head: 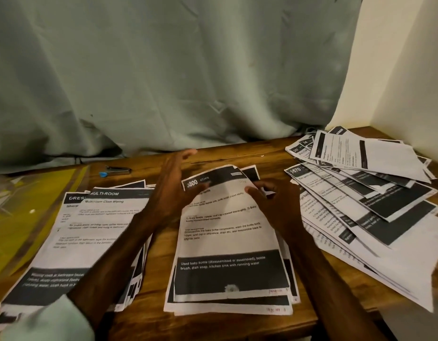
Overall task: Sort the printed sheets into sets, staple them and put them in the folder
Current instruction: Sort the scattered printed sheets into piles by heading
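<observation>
The top sheet (227,232) lies on the middle pile (237,307) on the table (158,267). Its upper edge is lifted, pinched by the right hand (269,200), probably to peel it off for sorting. The left hand (178,185), fingers straight, steadies its corner. A left pile (90,230) and fanned sheets (375,200) flank it, and beyond them the stapler (117,170) and yellow folder (28,200) wait.

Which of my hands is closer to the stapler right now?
Left. The left hand is just right of the stapler, at the left corner of the top sheet; the right hand is farther right, across that sheet.
</observation>
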### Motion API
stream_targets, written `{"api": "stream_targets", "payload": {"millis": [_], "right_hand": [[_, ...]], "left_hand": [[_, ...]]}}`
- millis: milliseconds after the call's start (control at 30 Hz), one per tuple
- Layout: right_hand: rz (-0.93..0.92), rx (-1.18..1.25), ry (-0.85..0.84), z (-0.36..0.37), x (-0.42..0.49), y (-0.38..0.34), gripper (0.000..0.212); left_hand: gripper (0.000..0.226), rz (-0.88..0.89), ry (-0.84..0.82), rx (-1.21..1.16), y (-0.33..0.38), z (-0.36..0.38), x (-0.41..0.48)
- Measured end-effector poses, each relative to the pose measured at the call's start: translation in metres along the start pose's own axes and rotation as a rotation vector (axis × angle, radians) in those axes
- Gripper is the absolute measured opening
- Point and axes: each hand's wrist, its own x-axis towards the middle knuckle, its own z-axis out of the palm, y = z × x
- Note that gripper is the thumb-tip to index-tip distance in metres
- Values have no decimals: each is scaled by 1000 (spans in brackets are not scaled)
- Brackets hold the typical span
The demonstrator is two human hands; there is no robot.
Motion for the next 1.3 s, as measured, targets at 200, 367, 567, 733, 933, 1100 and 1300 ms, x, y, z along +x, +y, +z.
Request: {"api": "stream_targets", "payload": {"millis": [200, 367, 567, 733, 933, 1100, 1300], "right_hand": [[-59, -58, -41, 0, -2, -4, 24], [3, 133, 6, -10, -4, -2, 23], [17, 240, -3, -1, -2, -3, 39], [23, 351, -8, 1, -1, -6, 60], [37, 378, -48, 2, -3, -5, 78], [55, 475, -13, -2, -5, -9, 57], [78, 590, 295, -14, 1, -4, 25]], "left_hand": [[35, 384, -117, 53, 18, 20, 32], [23, 399, -194, 13, -5, 25, 22], [34, 274, -333, -15, -6, 28, 23], [40, 193, -351, -46, -7, 37, 25], [28, 235, -200, -102, -12, 33, 18], [19, 269, -164, -187, -14, 25, 12], [15, 201, -319, -429, -18, -2, 11]]}}
